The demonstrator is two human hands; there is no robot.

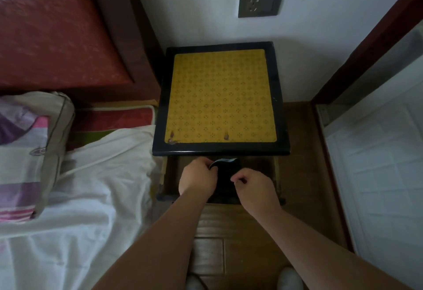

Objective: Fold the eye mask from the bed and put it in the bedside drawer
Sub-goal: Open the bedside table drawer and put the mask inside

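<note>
Head view is showing both hands holding the mask (225,170) over the open drawer (270,175), just below the front edge of the nightstand (220,97). The left hand (198,178) is pinching the mask's left end in a narrow grip; the right hand (254,186) is curling at its right edge, and its grip seems pinched on the fabric too, though the contact is hard to see. The mask is looking folded, dark against the dark drawer, so the step in hand is likely the placing. Doing it well is meaning lowering both ends together, keeping the fold pressed flat, and letting go only once it is lying on the drawer floor. The nightstand's front lip is overhanging the drawer's back, so hands should be staying toward the drawer's front edge. The bed (96,175) is crowding the drawer's left side; the floor (306,175) to the right is giving more room.
</note>
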